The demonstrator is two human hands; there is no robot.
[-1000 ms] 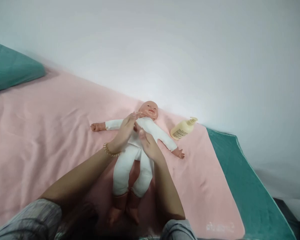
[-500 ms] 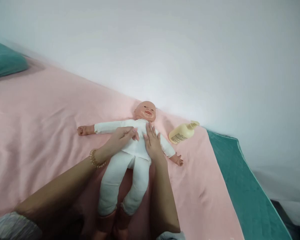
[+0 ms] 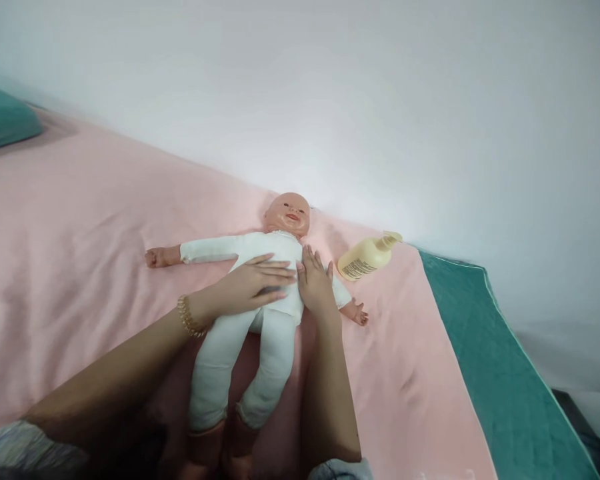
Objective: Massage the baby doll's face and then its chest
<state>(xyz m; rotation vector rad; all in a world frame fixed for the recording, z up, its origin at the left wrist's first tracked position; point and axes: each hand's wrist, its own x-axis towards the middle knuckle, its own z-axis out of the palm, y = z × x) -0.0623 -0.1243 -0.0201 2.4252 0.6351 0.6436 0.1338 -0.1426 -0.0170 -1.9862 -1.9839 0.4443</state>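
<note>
A baby doll [image 3: 287, 247] with a white cloth body lies face up on the pink sheet, its head toward the wall and its arms spread. Across its belly lies my left hand [image 3: 253, 287], fingers stretched toward the right; a beaded bracelet [image 3: 190, 317] circles that wrist. Flat against the doll's side and chest rests my right hand [image 3: 316, 283], its fingers extended toward the doll's head. Both hands touch the doll without gripping it. Just right of the doll's arm, a pale yellow pump bottle [image 3: 365, 259] lies tilted on the sheet.
The pink sheet [image 3: 80, 220] covers the bed, with wrinkles at the left. A green mattress edge [image 3: 495, 353] shows along the right. At the far left sits a green pillow [image 3: 5, 119]. A white wall [image 3: 300, 93] rises behind the bed.
My left hand has opened from curled fingers to outstretched ones and now lies flatter across the doll's belly. My right hand stays on the doll's side. The view has shifted slightly.
</note>
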